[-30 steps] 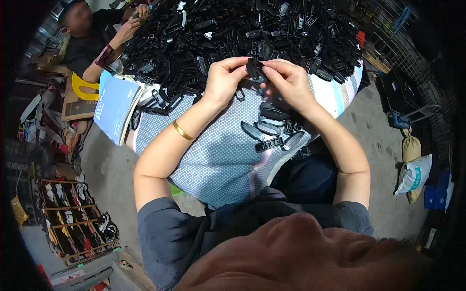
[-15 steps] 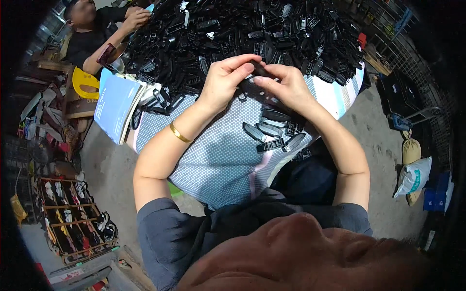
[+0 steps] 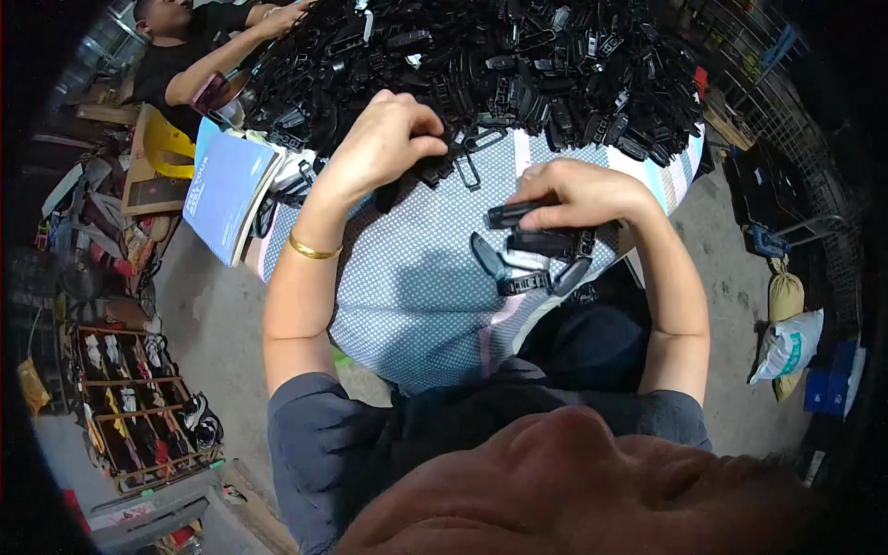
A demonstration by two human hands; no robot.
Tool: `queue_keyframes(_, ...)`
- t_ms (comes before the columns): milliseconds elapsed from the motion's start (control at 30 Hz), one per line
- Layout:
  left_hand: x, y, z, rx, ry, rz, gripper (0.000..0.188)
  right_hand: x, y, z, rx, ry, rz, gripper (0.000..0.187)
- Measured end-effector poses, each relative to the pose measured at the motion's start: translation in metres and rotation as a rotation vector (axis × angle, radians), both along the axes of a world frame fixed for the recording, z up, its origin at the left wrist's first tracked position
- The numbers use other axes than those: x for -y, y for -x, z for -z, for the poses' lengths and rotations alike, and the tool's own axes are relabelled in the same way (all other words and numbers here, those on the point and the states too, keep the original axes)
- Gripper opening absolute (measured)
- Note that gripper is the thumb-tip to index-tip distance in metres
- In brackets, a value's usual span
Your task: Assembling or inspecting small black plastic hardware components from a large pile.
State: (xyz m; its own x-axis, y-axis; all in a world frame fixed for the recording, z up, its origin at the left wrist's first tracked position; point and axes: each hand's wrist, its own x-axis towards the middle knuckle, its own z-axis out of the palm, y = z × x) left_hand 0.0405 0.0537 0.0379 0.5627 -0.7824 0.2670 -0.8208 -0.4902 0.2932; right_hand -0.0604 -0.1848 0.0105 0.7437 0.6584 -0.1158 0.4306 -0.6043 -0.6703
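At the near edge of a big heap of black plastic buckle-like parts is my left hand. Its fingers are curled in over dark pieces; what lies between them is hidden. My right hand, lower and to the right, pinches an elongated black plastic part between thumb and fingers. This part is just above a small separate group of similar pieces. In that group are a slim glossy piece, a slotted frame piece and a rounded piece. Loose open frames lie between my hands.
The table wears a pale dotted cloth. A blue booklet rests at its left edge near dark glasses. Another person sits at the far left, one arm at the heap. Sacks stand on the floor at right.
My hands were together over the cloth, holding a dark piece. Now they are apart: the left is back at the heap's edge, the right has come down to the small group.
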Motion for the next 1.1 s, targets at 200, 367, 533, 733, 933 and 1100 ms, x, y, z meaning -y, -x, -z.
queue_keyframes(200,0.006,0.013,0.018,0.195,-0.177,0.001,0.033,-0.025,-0.014,0.009,0.597,-0.075,0.158,0.022)
queue_keyframes(367,0.01,0.014,0.02,0.189,-0.183,0.011,0.025,-0.041,-0.027,0.019,0.752,0.167,0.161,0.023)
queue_keyframes(533,0.018,0.014,0.031,0.196,-0.061,0.108,0.012,-0.028,-0.018,0.014,0.75,0.14,0.121,0.014)
queue_keyframes(733,0.033,0.032,0.045,0.225,0.028,0.179,0.015,-0.006,0.004,0.009,0.589,0.083,0.224,0.02)
queue_keyframes(933,0.039,0.045,0.048,0.256,0.034,0.142,0.023,-0.002,0.004,0.012,0.545,-0.165,0.487,0.026)
queue_keyframes(1100,0.047,0.03,0.047,0.227,0.365,0.136,0.024,0.0,0.0,0.022,0.415,-0.263,0.616,0.025)
